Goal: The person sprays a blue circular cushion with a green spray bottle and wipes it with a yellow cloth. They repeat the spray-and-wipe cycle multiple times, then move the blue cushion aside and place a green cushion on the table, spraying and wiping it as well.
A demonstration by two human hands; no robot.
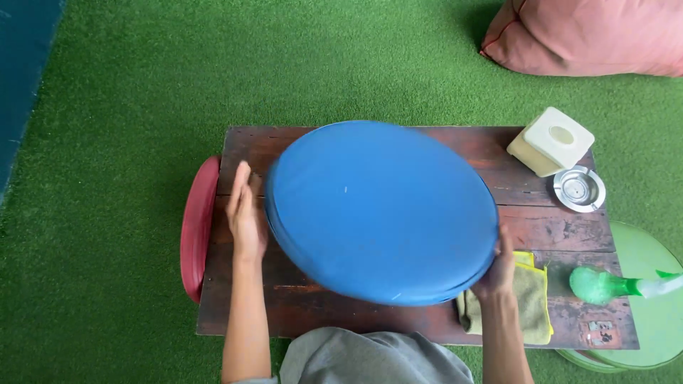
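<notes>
Blue round cushion (pixel 382 211) lies tilted over the tabletop (pixel 548 235), long axis left to right, between both hands. Left hand (pixel 245 213) presses flat, fingers together, against its left rim; right hand (pixel 498 274) clamps its near-right edge.

Both forearms were bare, without sleeves, watch or rings. The left hand (pixel 245 213) and right hand (pixel 498 274) wore no gloves. Grey cloth (pixel 370 359) covered the lap at six o'clock.

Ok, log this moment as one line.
left hand: open, flat on blue cushion edge | right hand: grips cushion's lower right edge | cushion: tilted above wooden table | cloth: under right hand
</notes>
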